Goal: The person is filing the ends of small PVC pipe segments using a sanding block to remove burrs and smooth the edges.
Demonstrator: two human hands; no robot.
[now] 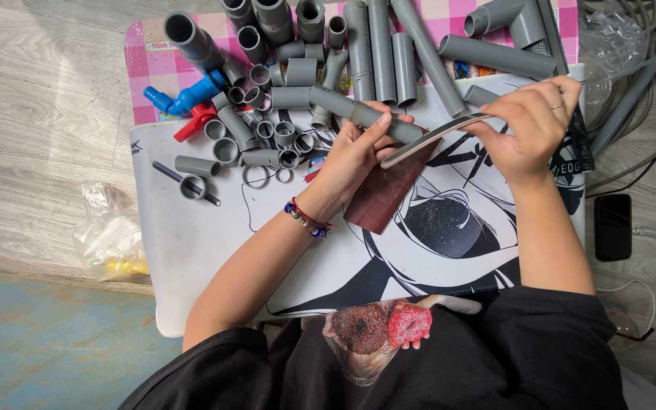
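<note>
Grey pipe in left hand grip, curved file pinched by right hand, above white printed board.

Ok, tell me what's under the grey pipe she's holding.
Below the grey pipe in the left hand hangs a reddish-brown sheet, over the white printed board. The right hand holds a curved strip against it. The sheet's top edge is hidden.
</note>
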